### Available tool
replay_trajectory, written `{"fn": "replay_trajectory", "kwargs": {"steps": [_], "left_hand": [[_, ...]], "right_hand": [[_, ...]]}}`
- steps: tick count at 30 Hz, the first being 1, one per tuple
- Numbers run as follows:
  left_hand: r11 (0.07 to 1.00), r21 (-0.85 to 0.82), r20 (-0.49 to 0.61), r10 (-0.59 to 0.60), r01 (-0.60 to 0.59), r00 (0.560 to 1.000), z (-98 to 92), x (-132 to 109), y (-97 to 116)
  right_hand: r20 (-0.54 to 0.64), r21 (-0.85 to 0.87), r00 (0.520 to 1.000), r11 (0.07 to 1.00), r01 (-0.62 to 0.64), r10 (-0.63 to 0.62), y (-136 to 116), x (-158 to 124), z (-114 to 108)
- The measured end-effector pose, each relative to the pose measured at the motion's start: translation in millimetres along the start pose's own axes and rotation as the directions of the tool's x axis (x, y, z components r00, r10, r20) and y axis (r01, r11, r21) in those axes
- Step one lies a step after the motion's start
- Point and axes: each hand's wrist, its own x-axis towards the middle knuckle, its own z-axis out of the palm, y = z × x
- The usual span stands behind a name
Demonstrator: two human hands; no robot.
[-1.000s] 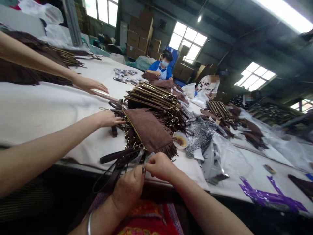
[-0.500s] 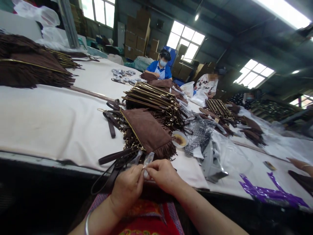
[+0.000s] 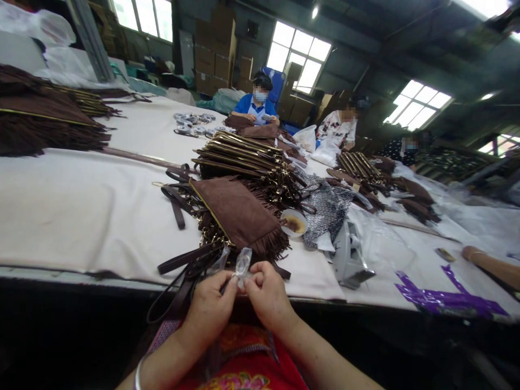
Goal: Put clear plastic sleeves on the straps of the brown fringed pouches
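Note:
My left hand (image 3: 209,309) and my right hand (image 3: 266,295) meet at the table's near edge, both pinched on a small clear plastic wrapper (image 3: 242,264) that sticks up between the fingertips. Just beyond it lies a brown suede fringed bag (image 3: 239,214) with a gold zip edge and a chain. Its dark brown straps (image 3: 184,271) hang over the edge beside my left hand. What the wrapper covers is hidden by my fingers.
A stack of gold-trimmed bags (image 3: 244,157) stands behind the suede bag. A small white dish (image 3: 294,223), patterned cloth (image 3: 329,208), a grey tool (image 3: 349,260) and purple plastic (image 3: 442,298) lie to the right. Another person's forearm (image 3: 491,265) rests at far right. Seated workers (image 3: 255,105) are across the white table (image 3: 60,211).
The two arms of another person that reached over the table from the left are gone. A forearm has come in at far right. My hands stay pinched on the wrapper, now slightly lower.

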Motion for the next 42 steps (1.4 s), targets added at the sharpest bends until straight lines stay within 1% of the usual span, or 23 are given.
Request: {"fn": "replay_trajectory", "kwargs": {"steps": [3, 7, 9, 11, 13, 15, 16, 17, 18, 19, 20, 22, 24, 25, 27, 28, 30, 32, 33, 36, 38, 40, 42], "left_hand": [[0.967, -0.165, 0.102, -0.180, 0.195, 0.978, -2.0, 1, 6], [0.830, -0.346, 0.301, -0.344, 0.438, 0.889, -6.6, 1, 8], [0.701, -0.472, 0.391, -0.378, 0.535, 0.839, -7.4, 0, 3], [0.516, -0.588, 0.486, -0.391, 0.623, 0.782, -7.0, 0, -3], [0.302, -0.638, 0.588, -0.403, 0.708, 0.701, -6.0, 0, -10], [0.124, -0.618, 0.681, -0.409, 0.776, 0.608, -5.2, -1, -15], [0.069, -0.594, 0.716, -0.410, 0.802, 0.565, -4.8, -2, -17], [0.042, -0.576, 0.734, -0.413, 0.816, 0.539, -4.5, -2, -17], [0.044, -0.567, 0.736, -0.421, 0.823, 0.530, -4.1, -3, -17], [0.079, -0.571, 0.718, -0.434, 0.817, 0.544, -3.5, -5, -17], [0.152, -0.583, 0.678, -0.451, 0.798, 0.580, -2.8, -6, -16], [0.386, -0.592, 0.535, -0.469, 0.708, 0.703, -0.8, -9, -12], [0.626, -0.522, 0.367, -0.448, 0.579, 0.815, 1.4, -12, -9], [0.715, -0.468, 0.298, -0.426, 0.520, 0.854, 2.6, -13, -7], [0.824, -0.368, 0.199, -0.383, 0.430, 0.902, 4.5, -15, -4], [0.858, -0.330, 0.163, -0.359, 0.394, 0.919, 5.3, -16, -2], [0.900, -0.282, 0.109, -0.315, 0.333, 0.943, 6.5, -18, 1], [0.911, -0.276, 0.084, -0.295, 0.307, 0.952, 7.4, -19, 3], [0.905, -0.290, 0.089, -0.297, 0.310, 0.951, 7.7, -19, 3], [0.819, -0.411, 0.194, -0.349, 0.399, 0.917, 7.5, -19, 4], [0.683, -0.536, 0.328, -0.373, 0.496, 0.868, 5.9, -18, 3], [0.491, -0.642, 0.468, -0.357, 0.589, 0.808, 3.0, -16, 2], [0.281, -0.684, 0.595, -0.321, 0.674, 0.737, -0.4, -14, 1]], "right_hand": [[0.029, 0.004, 1.000, 1.000, 0.006, -0.006, 3, 3, 0], [0.090, 0.018, 0.995, 0.999, 0.041, -0.043, 3, 8, -1], [0.137, 0.055, 0.990, 0.998, 0.026, -0.033, 5, 9, 0], [0.186, 0.101, 0.983, 0.995, -0.010, -0.009, 7, 11, 2], [0.226, 0.132, 0.974, 0.991, -0.029, -0.001, 9, 12, 3], [0.257, 0.142, 0.966, 0.989, -0.031, -0.007, 10, 14, 4], [0.269, 0.139, 0.963, 0.990, -0.030, -0.008, 10, 15, 4], [0.280, 0.131, 0.960, 0.991, -0.029, -0.009, 10, 17, 4], [0.289, 0.119, 0.957, 0.993, -0.028, -0.008, 10, 18, 4], [0.291, 0.101, 0.957, 0.994, -0.033, 0.002, 10, 20, 4], [0.284, 0.075, 0.959, 0.996, -0.041, 0.019, 10, 21, 4], [0.251, 0.027, 0.966, 0.997, -0.066, 0.057, 12, 22, 6], [0.196, 0.020, 0.977, 0.996, -0.085, 0.079, 14, 19, 8], [0.195, 0.060, 0.978, 0.994, -0.086, 0.073, 15, 16, 9], [0.263, 0.247, 0.964, 0.963, -0.107, 0.040, 17, 8, 11], [0.324, 0.371, 0.946, 0.918, -0.143, 0.016, 17, 4, 12], [0.430, 0.594, 0.901, 0.767, -0.242, -0.049, 17, -3, 15], [0.463, 0.721, 0.882, 0.616, -0.318, -0.087, 17, -6, 19], [0.472, 0.751, 0.876, 0.564, -0.345, -0.093, 17, -7, 20], [0.526, 0.761, 0.846, 0.493, -0.422, -0.088, 20, -5, 25], [0.545, 0.757, 0.836, 0.471, -0.453, -0.071, 23, -3, 27], [0.525, 0.776, 0.850, 0.434, -0.457, -0.046, 24, 0, 28], [0.516, 0.795, 0.856, 0.388, -0.466, -0.028, 25, 2, 28]]}}
